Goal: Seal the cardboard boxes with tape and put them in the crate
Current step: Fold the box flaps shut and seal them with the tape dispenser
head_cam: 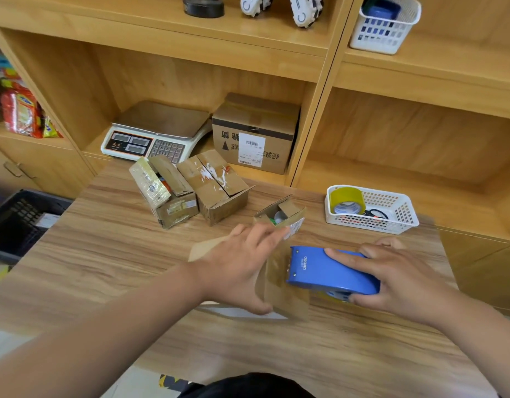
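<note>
A small cardboard box [276,291] lies on the wooden table [104,268] right in front of me, its far end [279,215] open with flaps up. My left hand [236,268] rests flat on top of it, fingers stretched forward. My right hand [391,280] grips a blue tape dispenser [328,271] whose front edge sits against the box's right side, where clear tape shines. Two more boxes stand further back: an open one [167,193] at the left and a scuffed one [219,188] beside it. The dark crate [15,222] sits off the table's left edge.
A white basket [391,214] with a yellow tape roll [347,201] stands at the table's back right. Behind, on the shelf, are a weighing scale [156,133] and a larger labelled box [256,133]. Snack packets [21,113] fill a shelf at left.
</note>
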